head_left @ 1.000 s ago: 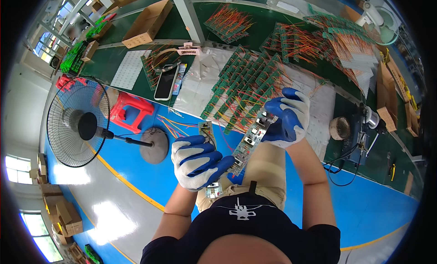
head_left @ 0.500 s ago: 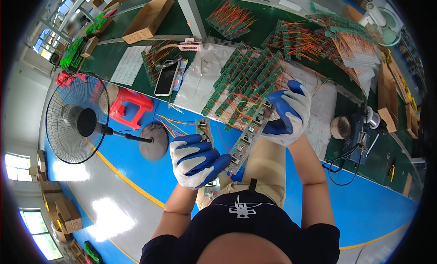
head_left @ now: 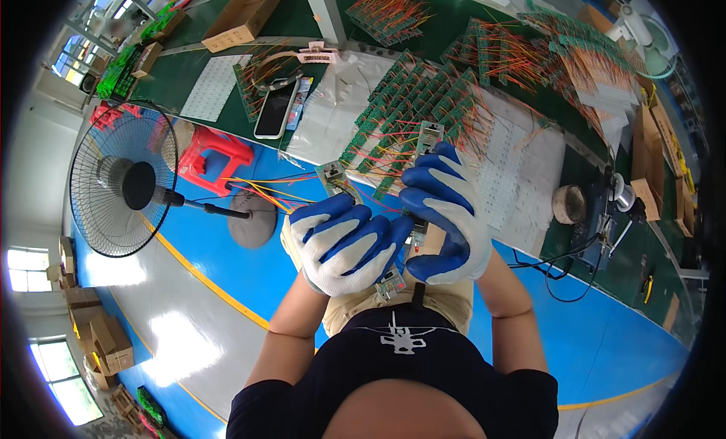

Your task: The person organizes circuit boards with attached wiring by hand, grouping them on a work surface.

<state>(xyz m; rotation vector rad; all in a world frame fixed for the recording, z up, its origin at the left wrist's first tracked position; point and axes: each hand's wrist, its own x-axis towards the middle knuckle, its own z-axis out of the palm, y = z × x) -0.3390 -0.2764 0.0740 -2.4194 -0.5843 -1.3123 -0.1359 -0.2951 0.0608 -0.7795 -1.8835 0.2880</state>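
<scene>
Both hands wear white gloves with blue-coated fingers and are close together in front of my lap. My left hand (head_left: 344, 246) is closed around a circuit board strip (head_left: 333, 178); its far end shows above the fingers and another board end sticks out below the hand. Red and yellow wires (head_left: 265, 189) trail from it to the left. My right hand (head_left: 457, 220) curls around a second circuit board strip (head_left: 429, 136), held nearly upright, its middle hidden by the fingers. My left fingertips are at this strip's lower part; whether they grip it is hidden.
On the green bench beyond lie rows of green wired circuit boards (head_left: 408, 99), a phone (head_left: 277, 110) and an open carton (head_left: 246, 19). A small round container (head_left: 567, 204) stands beside a soldering device at right. Left are a floor fan (head_left: 125, 182) and red stool (head_left: 215, 155).
My right hand has come left and toward me, down along its strip, close to my left hand. The strip has turned from slanting to nearly upright.
</scene>
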